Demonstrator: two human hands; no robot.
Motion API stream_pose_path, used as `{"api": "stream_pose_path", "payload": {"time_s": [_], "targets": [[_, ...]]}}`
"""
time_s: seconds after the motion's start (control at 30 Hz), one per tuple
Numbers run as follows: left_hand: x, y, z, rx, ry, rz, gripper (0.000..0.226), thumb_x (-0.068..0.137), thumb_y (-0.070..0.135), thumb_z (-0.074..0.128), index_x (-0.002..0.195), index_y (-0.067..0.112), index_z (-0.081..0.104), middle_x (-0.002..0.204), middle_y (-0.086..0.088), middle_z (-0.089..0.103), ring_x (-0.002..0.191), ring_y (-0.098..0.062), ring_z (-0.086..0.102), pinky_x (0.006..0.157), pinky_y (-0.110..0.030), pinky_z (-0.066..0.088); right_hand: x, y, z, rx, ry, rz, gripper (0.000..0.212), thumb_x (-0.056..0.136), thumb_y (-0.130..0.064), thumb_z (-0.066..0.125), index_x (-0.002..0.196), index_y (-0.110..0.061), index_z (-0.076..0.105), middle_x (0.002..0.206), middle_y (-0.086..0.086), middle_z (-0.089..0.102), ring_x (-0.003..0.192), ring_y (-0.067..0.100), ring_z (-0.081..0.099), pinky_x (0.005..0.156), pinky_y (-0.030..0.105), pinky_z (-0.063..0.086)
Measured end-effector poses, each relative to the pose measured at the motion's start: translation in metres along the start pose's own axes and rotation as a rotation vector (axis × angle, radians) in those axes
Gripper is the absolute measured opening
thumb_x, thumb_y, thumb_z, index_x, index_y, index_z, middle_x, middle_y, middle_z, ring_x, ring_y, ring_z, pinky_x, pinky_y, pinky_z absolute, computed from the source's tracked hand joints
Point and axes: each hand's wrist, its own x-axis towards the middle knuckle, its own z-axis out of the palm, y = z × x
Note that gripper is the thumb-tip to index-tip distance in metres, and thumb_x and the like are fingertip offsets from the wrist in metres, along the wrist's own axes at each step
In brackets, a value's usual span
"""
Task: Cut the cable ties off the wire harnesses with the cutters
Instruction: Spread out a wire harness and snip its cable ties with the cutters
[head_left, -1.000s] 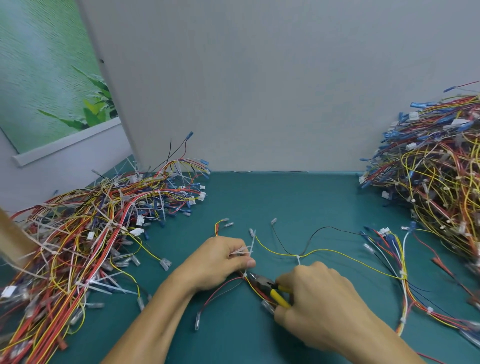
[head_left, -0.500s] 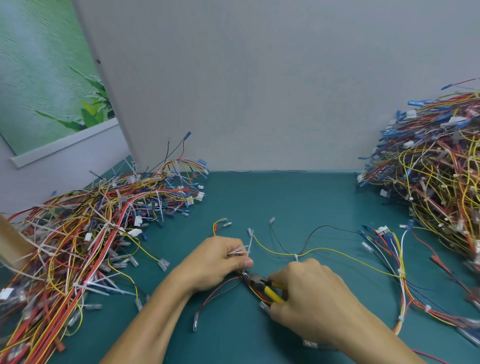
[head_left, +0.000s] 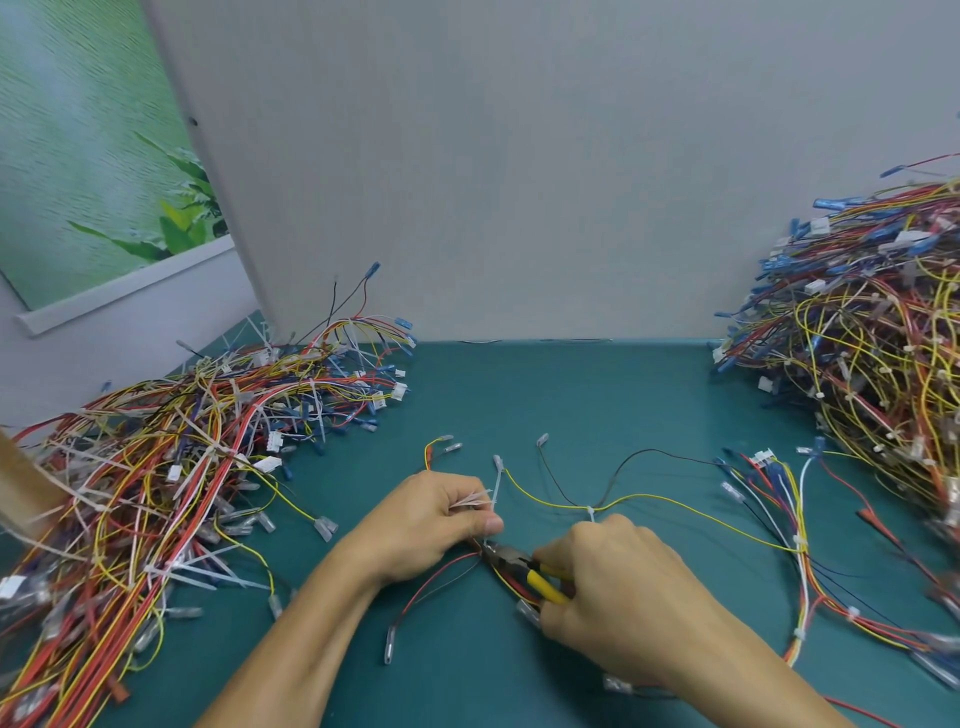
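A loose wire harness (head_left: 639, 500) of yellow, black and red wires lies spread on the green mat in front of me. My left hand (head_left: 431, 522) pinches the harness where its wires bunch, and several cut white cable ties (head_left: 471, 500) stick out of its curled fingers. My right hand (head_left: 608, 582) grips the yellow-handled cutters (head_left: 524, 569). The cutter jaws point left and sit at the wires just under my left thumb. A white tie (head_left: 591, 513) still wraps the yellow and black wires just above my right hand.
A big heap of harnesses with white ties (head_left: 171, 467) fills the left side. Another heap (head_left: 872, 353) rises at the right by the grey wall (head_left: 519, 182). More bundled wires (head_left: 779, 519) trail along the right of the green mat (head_left: 545, 395).
Both hands stay nearly in place. My right hand with the cutters has edged a little left toward my left hand, bringing the jaws closer under the thumb.
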Motion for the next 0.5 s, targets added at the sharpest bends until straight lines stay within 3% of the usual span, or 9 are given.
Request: {"api": "stream_pose_path", "payload": {"time_s": [0.33,0.5], "targets": [[0.0011,-0.0011,0.0004,-0.012,0.005,-0.007,0.023,0.086,0.025,0.069,0.066,0.023,0.058,0.064,0.007,0.053,0.063,-0.008,0.043,0.065,-0.03,0.037,0.0028,0.001,0.007,-0.085,0.036,-0.04,0.032,0.088,-0.053,0.051,0.09,-0.021,0.055,0.067,-0.001,0.03,0.074,0.034,0.038,0.047,0.028,0.02],[0.001,0.0018,0.0011,-0.053,0.01,-0.006,0.024,0.08,0.038,0.063,0.072,0.016,0.06,0.064,0.006,0.052,0.063,-0.01,0.042,0.064,-0.029,0.036,0.0023,0.0009,0.0068,-0.094,0.033,-0.049,0.029,0.09,-0.052,0.05,0.082,-0.024,0.045,0.067,0.0,0.029,0.074,0.034,0.036,0.046,0.026,0.017]]}}
